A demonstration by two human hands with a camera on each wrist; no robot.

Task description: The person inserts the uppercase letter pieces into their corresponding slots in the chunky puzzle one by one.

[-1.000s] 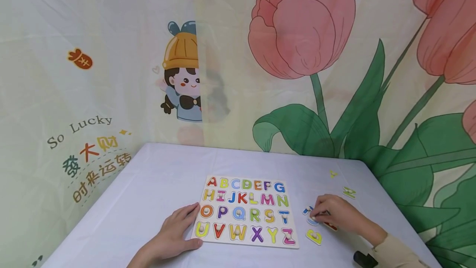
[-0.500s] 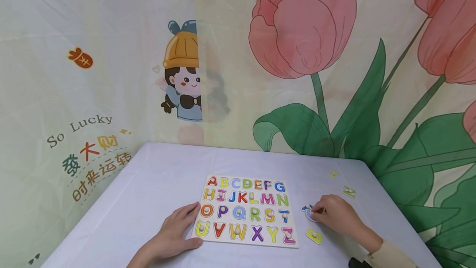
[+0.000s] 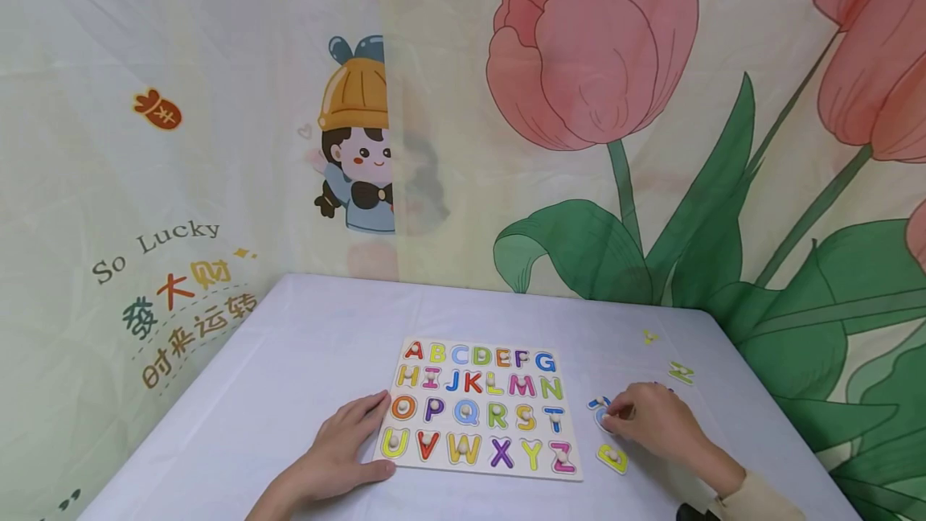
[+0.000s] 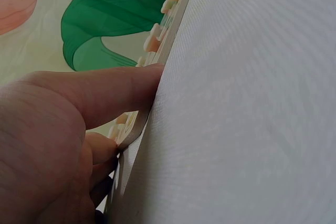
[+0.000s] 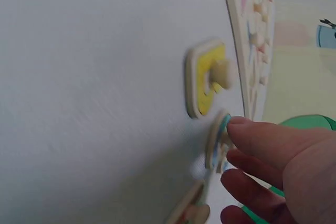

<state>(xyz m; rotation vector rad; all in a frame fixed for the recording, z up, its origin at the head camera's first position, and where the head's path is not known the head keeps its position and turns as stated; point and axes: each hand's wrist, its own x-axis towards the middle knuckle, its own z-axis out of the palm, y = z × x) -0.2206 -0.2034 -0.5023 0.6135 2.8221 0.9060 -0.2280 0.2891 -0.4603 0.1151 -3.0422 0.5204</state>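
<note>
A letter puzzle board [image 3: 477, 404] with colorful A to Z lies on the table; some letters carry round knobs. My left hand [image 3: 336, 445] rests at its near left corner, fingers along the left side and thumb [image 4: 123, 88] against the near edge. Right of the board, my right hand [image 3: 654, 420] pinches a light-blue curved letter piece [image 3: 600, 418] between thumb and fingertips; the fingers cover part of it. A darker blue piece [image 3: 597, 402] lies just beyond. Nearer me is a yellow letter piece [image 3: 612, 458] with a knob, also seen in the right wrist view.
A yellow-green N-shaped piece [image 3: 680, 372] and a small yellow piece [image 3: 649, 337] lie farther back on the right. Another knobbed piece [image 5: 191, 211] is partly cut off in the right wrist view. A printed curtain [image 3: 448, 183] hangs behind the white-covered table [image 3: 325, 344].
My right hand has shifted slightly with the light-blue piece, which has moved a little to the left. My left hand has stayed at the board's corner.
</note>
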